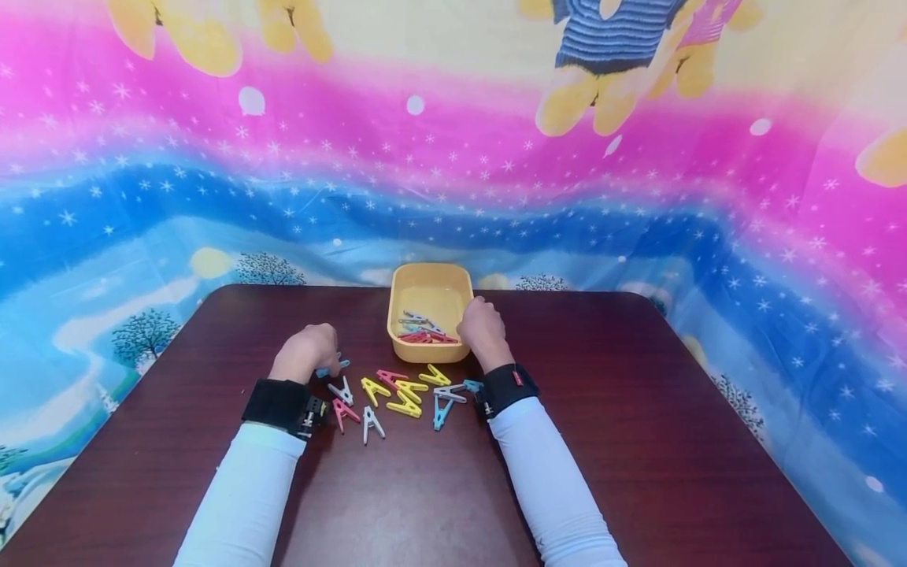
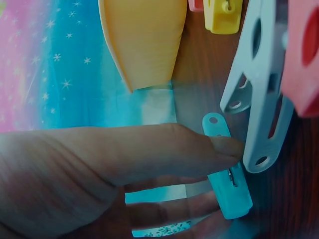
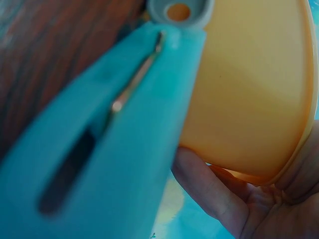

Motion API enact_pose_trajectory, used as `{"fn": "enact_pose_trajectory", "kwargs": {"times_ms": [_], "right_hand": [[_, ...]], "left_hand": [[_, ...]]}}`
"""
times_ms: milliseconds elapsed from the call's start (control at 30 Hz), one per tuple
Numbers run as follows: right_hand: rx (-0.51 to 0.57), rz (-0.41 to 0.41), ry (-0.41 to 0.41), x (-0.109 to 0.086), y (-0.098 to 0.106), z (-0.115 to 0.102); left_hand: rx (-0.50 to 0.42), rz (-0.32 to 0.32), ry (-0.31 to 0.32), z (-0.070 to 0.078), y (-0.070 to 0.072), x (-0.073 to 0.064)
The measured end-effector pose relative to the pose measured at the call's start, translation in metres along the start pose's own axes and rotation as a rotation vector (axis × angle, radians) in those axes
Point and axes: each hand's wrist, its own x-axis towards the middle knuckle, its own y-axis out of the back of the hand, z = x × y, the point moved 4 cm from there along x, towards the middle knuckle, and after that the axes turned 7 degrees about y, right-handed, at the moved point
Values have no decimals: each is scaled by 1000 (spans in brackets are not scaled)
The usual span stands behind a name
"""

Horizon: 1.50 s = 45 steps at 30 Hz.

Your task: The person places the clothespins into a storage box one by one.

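Head view: the left hand (image 1: 309, 352) pinches a blue clip (image 1: 333, 368) just above or on the tabletop (image 1: 397, 504); the height is hard to judge from here. That clip lies to the left of the yellow bin (image 1: 425, 352) and nearer the person, its long axis running roughly sideways, while the bin's long side points away from the person. The left hand is the one at the clip; the right hand (image 1: 483, 329) is curled at the bin's right wall. Between the forearms lie loose clips (image 1: 407, 408), V-shaped and in yellow, pink, pale grey and blue, and a small heap of clips (image 1: 427, 337) sits at the bin's near end. The tabletop is dark reddish-brown and faintly glossy; a printed cloth (image 1: 453, 189) hangs in soft folds behind.

Left wrist view: the thumb crosses the blue clip near its middle, with fingers on the far side. The clip is smooth plastic with a thin metal spring and a round hole at one end. A pale grey clip (image 2: 266, 99) lies just beside it.

Right wrist view: fingers grip the bin's smooth, round-cornered wall; a blurred turquoise clip (image 3: 134, 139) fills the foreground.
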Motion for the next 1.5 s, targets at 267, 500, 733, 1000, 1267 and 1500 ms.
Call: {"fn": "enact_pose_trajectory", "kwargs": {"times_ms": [267,500,733,1000,1267,1500], "right_hand": [[1,-1,2,0,1,0],[-8,-3,16,3,0,0],[-10,-3,10,2,0,0],[-6,1,7,2,-1,1],[-1,1,9,2,-1,2],[3,-3,9,1,-2,2]], "left_hand": [[16,43,-44,8,0,-3],[-10,64,-47,17,4,-24],[-17,61,-75,17,4,-17],[-31,63,-90,18,3,-16],[-76,79,-97,17,1,-12],[-118,133,-103,18,4,-13]]}}
